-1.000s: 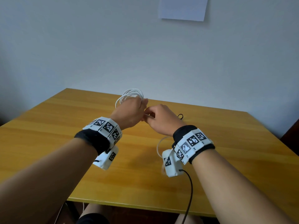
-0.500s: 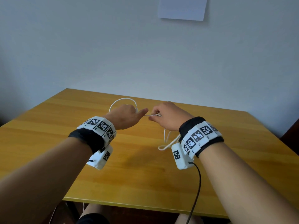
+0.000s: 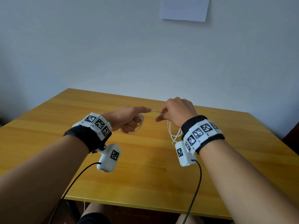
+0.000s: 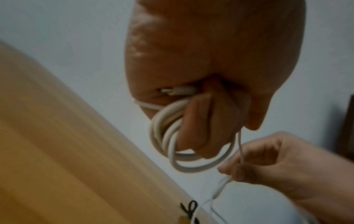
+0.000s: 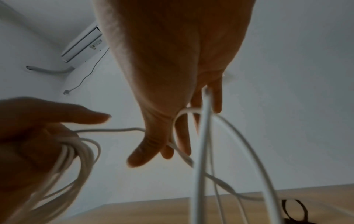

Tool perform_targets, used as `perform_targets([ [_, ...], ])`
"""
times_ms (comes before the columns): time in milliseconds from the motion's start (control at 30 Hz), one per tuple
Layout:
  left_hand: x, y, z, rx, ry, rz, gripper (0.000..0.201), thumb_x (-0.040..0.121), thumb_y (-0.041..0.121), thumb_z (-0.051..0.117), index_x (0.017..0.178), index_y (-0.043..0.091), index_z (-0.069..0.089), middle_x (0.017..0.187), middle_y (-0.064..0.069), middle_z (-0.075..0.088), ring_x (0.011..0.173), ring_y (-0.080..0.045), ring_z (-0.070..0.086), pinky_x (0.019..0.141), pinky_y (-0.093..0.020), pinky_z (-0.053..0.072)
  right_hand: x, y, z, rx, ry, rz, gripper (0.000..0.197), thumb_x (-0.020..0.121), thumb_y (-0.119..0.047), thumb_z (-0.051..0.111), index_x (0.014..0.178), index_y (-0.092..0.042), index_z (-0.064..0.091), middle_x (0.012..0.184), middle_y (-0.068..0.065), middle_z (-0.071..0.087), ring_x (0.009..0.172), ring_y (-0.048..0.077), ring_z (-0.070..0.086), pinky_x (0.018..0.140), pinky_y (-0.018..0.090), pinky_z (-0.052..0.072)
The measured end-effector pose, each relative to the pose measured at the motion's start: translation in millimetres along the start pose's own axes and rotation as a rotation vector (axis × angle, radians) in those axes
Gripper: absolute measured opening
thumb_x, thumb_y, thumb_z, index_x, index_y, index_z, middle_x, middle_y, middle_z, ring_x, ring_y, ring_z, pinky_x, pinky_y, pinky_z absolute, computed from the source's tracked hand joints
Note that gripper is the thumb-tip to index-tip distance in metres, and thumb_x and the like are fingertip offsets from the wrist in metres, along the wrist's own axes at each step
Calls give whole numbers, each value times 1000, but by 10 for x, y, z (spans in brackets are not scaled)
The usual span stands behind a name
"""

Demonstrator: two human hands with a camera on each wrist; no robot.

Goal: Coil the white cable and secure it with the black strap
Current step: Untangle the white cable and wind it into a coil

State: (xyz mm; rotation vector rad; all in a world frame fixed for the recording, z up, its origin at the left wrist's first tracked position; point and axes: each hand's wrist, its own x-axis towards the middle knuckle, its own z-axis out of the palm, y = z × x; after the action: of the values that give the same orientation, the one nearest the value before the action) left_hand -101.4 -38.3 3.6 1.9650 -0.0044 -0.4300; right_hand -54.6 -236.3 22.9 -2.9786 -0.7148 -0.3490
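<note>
My left hand (image 3: 132, 122) grips a small coil of white cable (image 3: 140, 125) above the table; in the left wrist view the loops (image 4: 172, 141) wrap round its curled fingers (image 4: 195, 128). My right hand (image 3: 165, 114) sits a short way to the right and pinches the same cable. A short strand (image 3: 154, 111) runs between the hands, and loose cable (image 3: 171, 135) hangs below the right hand. The black strap (image 5: 295, 210) lies on the table past the hands, also visible in the left wrist view (image 4: 189, 208). It is hidden in the head view.
The wooden table (image 3: 145, 175) stands against a pale wall, with its front edge close to my body. Black leads (image 3: 196, 183) hang from the wrist cameras. A sheet of paper (image 3: 184, 8) is fixed on the wall. An air conditioner (image 5: 82, 45) is mounted high up.
The hands have drawn apart, pulling a short strand taut between them. The left hand has turned, so the coil now hangs under it instead of standing above it.
</note>
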Motion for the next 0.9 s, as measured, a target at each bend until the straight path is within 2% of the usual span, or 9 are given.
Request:
perform_targets([
  [67,-33,17,15,-116,-30,13,56,99,48,50,62,24,15,55,2,9,47,-17,7,48,-29,8,-13,7,7,8,22,-9,40,81,-68,70,93,-32,82,91,-2,74,77,21,59,71,30,37],
  [167,-42,47,30,-320,-56,71,54,102,38,48,58,25,18,49,6,13,45,-16,6,45,-26,8,-6,-8,54,-18,45,-64,44,88,-69,61,94,-30,81,92,0,77,87,25,68,75,32,35],
  [267,-65,101,54,-505,-84,121,56,103,38,45,56,27,18,45,8,14,44,-15,6,43,-25,8,15,-42,94,-32,59,-105,44,93,-65,55,98,-28,79,91,0,75,94,25,67,79,34,34],
  [433,-92,178,35,-818,-154,240,55,102,41,42,57,27,15,49,7,6,43,-14,7,47,-28,12,-18,-88,155,17,25,-125,26,100,-52,55,104,-33,73,74,-14,57,84,21,59,75,30,34],
  [500,-95,201,30,-937,-184,286,54,102,41,42,56,26,17,49,7,7,44,-14,8,49,-28,14,-15,-97,222,87,9,-116,27,101,-52,53,104,-30,68,76,-16,62,83,20,63,73,31,40],
  [600,-98,219,22,-1070,-196,351,54,103,40,41,56,25,17,48,7,8,44,-13,9,50,-26,15,24,-112,324,104,7,-116,41,104,-56,40,108,-19,59,89,4,73,83,30,67,72,37,49],
  [700,-99,222,-9,-1138,-199,412,54,103,40,40,56,26,18,47,8,9,43,-13,10,50,-26,16,32,-88,384,145,-41,-88,28,108,-35,35,108,-19,58,96,4,75,89,33,69,80,42,55],
  [800,-119,216,-71,-1189,-187,452,54,102,39,41,55,26,18,46,8,10,43,-12,10,51,-26,14,18,-4,404,124,-148,1,25,102,-12,37,103,-22,60,104,-1,73,94,30,69,85,41,56],
  [900,-139,212,-135,-1230,-111,478,55,101,37,44,55,25,15,47,7,10,44,-13,10,50,-27,14,6,88,455,45,-274,106,27,98,-11,43,113,-17,63,110,5,70,99,30,68,85,41,56],
])
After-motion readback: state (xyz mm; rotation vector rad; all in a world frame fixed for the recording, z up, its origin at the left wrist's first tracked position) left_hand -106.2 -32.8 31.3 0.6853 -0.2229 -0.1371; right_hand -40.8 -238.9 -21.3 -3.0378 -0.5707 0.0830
